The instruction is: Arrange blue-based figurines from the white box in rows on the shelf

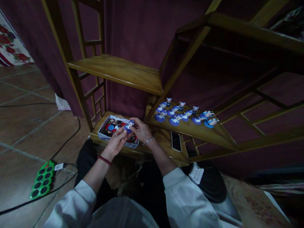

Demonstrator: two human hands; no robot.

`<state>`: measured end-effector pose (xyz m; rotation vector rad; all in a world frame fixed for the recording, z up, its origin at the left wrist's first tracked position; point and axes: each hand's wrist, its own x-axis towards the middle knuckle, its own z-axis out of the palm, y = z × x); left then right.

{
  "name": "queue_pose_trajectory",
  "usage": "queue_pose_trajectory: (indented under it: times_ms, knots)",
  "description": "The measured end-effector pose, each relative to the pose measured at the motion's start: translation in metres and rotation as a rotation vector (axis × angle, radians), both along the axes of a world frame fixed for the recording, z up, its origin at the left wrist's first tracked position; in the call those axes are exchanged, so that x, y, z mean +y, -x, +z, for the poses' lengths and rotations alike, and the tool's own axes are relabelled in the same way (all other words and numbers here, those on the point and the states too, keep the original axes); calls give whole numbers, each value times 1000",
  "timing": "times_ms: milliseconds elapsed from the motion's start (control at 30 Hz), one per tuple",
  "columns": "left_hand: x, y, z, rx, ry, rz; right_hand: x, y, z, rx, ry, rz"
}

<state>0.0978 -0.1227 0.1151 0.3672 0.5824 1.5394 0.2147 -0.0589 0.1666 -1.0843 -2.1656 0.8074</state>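
Observation:
A small purple-and-white figurine point(129, 126) is held between my two hands above an open box. My left hand point(117, 141) grips its base from below, fingers closed. From the right, my right hand point(141, 130) pinches its side. Beneath them sits the white-edged cardboard box point(106, 136), which holds several more small figures and red and blue round pieces, partly covered by my hands. To the right, several purple figurines point(176, 119) stand in rows on a wooden shelf point(204, 134), with small dark cat-like figures point(181, 106) behind them.
A phone point(176, 141) lies on the lower wooden board, right of my hands. Above the box juts a higher shelf point(118, 70), with slanted wooden posts beside it. A green power strip point(43, 179) and black cables lie on the tiled floor at left.

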Motion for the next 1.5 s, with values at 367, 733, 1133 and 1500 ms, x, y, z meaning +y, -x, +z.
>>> queue_pose_trajectory:
  times_ms: [367, 733, 1133, 1500]
  knots:
    - [-13, -19, 7, -53, 1, 61, -12, -16, 3, 2, -76, 63]
    - [-15, -10, 16, 27, 57, 51, -17, -14, 11, 43, -81, 68]
    - [-10, -6, 16, 62, 61, 43, -16, -10, 9, 20, -101, 50]
    - [-17, -5, 19, 23, 71, -2, -21, -15, 20, -9, -143, 124]
